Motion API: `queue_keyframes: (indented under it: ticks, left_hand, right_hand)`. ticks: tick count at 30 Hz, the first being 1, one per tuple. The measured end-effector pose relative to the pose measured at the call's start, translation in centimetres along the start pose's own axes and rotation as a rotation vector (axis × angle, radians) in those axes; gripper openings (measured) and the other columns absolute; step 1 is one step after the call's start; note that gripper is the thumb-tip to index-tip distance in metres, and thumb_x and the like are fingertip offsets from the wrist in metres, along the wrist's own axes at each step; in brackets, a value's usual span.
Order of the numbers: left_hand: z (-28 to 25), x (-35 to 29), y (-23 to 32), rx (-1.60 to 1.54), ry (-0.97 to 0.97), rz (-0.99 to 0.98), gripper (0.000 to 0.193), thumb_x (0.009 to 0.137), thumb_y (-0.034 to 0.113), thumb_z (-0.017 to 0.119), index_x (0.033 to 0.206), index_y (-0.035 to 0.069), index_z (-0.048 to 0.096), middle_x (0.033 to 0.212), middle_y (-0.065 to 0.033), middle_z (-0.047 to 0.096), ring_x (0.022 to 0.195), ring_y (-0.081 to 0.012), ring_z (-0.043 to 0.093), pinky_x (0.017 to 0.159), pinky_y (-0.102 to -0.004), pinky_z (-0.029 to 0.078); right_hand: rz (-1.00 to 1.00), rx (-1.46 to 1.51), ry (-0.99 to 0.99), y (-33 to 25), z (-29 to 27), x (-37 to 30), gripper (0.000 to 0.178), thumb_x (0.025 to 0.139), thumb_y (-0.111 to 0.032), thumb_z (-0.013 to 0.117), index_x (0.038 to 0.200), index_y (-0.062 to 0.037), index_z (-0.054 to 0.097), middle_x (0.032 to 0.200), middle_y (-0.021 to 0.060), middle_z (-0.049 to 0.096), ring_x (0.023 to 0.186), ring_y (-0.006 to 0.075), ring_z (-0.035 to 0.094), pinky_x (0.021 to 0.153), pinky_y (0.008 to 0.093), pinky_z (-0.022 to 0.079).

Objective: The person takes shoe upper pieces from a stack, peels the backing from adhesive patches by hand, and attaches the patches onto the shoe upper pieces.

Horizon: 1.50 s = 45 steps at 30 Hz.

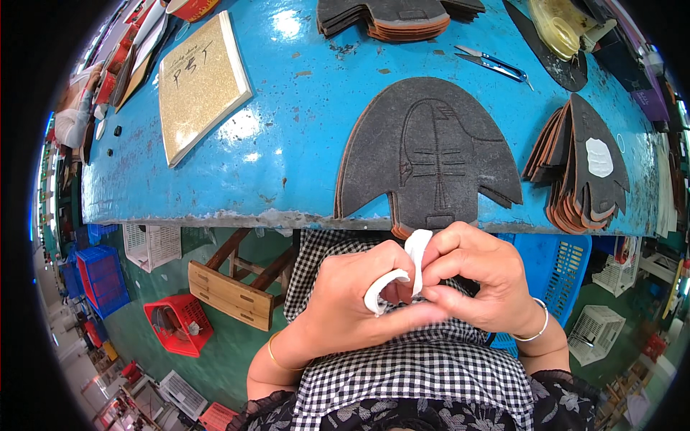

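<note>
My two hands meet in front of my lap, just off the table's near edge. My left hand (pixel 352 294) is curled, its thumb stretched toward the right hand. A white, soft-looking band (pixel 384 291) bends round a finger there. Thumb and fingertips of my right hand (pixel 478 276) come together at a second white strip (pixel 417 262) between the hands. Whether this strip is wrapped on a finger or loose is hard to tell. Beyond the hands, a stack of dark shoe-upper pieces (pixel 438 154) lies at the table edge, stitched lines on the top one.
On the blue table (pixel 295 144) are a gold notebook (pixel 205 82), thread snips (pixel 496 65), a right-hand stack of uppers (pixel 582 165) with a white patch, and another stack (pixel 392 14) at the back. Below stand a wooden stool (pixel 230 294), a red basket (pixel 178 323) and a blue crate (pixel 568 266).
</note>
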State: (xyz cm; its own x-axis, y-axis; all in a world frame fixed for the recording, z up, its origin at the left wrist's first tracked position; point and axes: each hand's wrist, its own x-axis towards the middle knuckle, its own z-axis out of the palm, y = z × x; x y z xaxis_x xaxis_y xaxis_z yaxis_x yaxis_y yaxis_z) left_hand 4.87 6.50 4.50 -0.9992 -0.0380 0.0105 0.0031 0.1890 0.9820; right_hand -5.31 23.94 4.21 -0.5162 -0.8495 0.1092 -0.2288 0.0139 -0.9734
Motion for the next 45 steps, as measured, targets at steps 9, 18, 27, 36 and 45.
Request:
queue_keyframes:
  ticks: [9,18,27,36,45]
  left_hand:
    - [-0.4,-0.2,-1.9,-0.313,0.045,-0.006,0.006,0.080,-0.004,0.066,0.078,0.001,0.062,0.078,-0.0079,0.065,0.070,-0.0157,0.062,0.062,-0.0276,0.047]
    - [-0.4,0.4,-1.4,-0.266,-0.156,-0.020,0.007,0.079,0.003,0.067,0.076,0.003,0.060,0.073,-0.0065,0.064,0.064,-0.0171,0.061,0.060,-0.0284,0.046]
    - [-1.2,-0.8,-3.0,-0.404,-0.007,-0.121,0.008,0.080,-0.002,0.065,0.075,0.000,0.059,0.078,-0.0069,0.064,0.066,-0.0108,0.057,0.059,-0.0255,0.043]
    - [-4.1,-2.3,-5.1,-0.550,0.488,-0.058,0.015,0.078,0.004,0.064,0.070,0.004,0.052,0.090,-0.0127,0.064,0.067,-0.0111,0.053,0.057,-0.0233,0.041]
    - [-3.2,-0.3,-0.6,-0.325,0.197,-0.126,0.018,0.073,0.000,0.065,0.089,0.002,0.056,0.064,-0.0011,0.055,0.058,-0.0060,0.048,0.052,-0.0211,0.036]
  right_hand:
    - [0.206,0.449,-0.057,1.4,-0.8,-0.8,0.005,0.079,0.000,0.066,0.084,-0.0014,0.065,0.093,0.0073,0.063,0.088,0.0172,0.061,0.078,0.0297,0.049]
    - [-0.248,-0.111,-0.173,0.8,-2.3,1.6,0.033,0.070,-0.005,0.077,0.102,-0.0104,0.070,0.131,0.0142,0.053,0.116,0.0325,0.053,0.095,0.0414,0.048]
    - [-0.300,-0.323,-0.139,-0.4,-4.1,0.4,0.010,0.067,-0.018,0.078,0.070,-0.0145,0.069,0.116,0.0052,0.066,0.111,0.0289,0.056,0.089,0.0394,0.044]
    - [-0.263,-0.178,-0.093,-2.2,-5.5,-1.5,0.011,0.068,-0.018,0.078,0.070,-0.0147,0.068,0.110,0.0042,0.070,0.116,0.0322,0.056,0.090,0.0424,0.042]
    - [0.033,-0.162,0.261,-0.4,-3.1,-1.2,0.013,0.076,0.003,0.073,0.085,-0.0010,0.065,0.078,0.0063,0.068,0.063,0.0106,0.066,0.055,0.0212,0.051]
